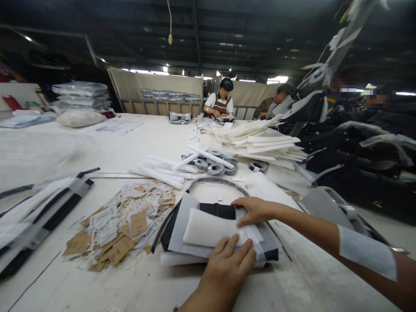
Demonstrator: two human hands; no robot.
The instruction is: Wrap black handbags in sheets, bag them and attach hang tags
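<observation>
A folded black bag (pixel 217 209) lies in front of me, partly covered by thin grey-white wrapping sheet (pixel 179 232). On top is a white foam sheet (pixel 204 227), with clear plastic over its right end. My left hand (pixel 227 268) comes from the bottom and rests with fingers stretched out over the foam's near edge and the plastic. From the right reaches my right hand (pixel 255 211), its thumb on the foam's right end and its fingers curled at the far side; the fingertips are partly hidden. A wrapped strap or handle (pixel 217 181) arches behind the bag.
Left of the bag lies a heap of paper tags (pixel 120 225) with strings. Beyond are white foam rolls (pixel 162 173), coiled wrapped straps (pixel 215 167) and stacked foam sheets (pixel 266 143). A person (pixel 221 102) works across the table; black bags (pixel 367 169) are piled at right.
</observation>
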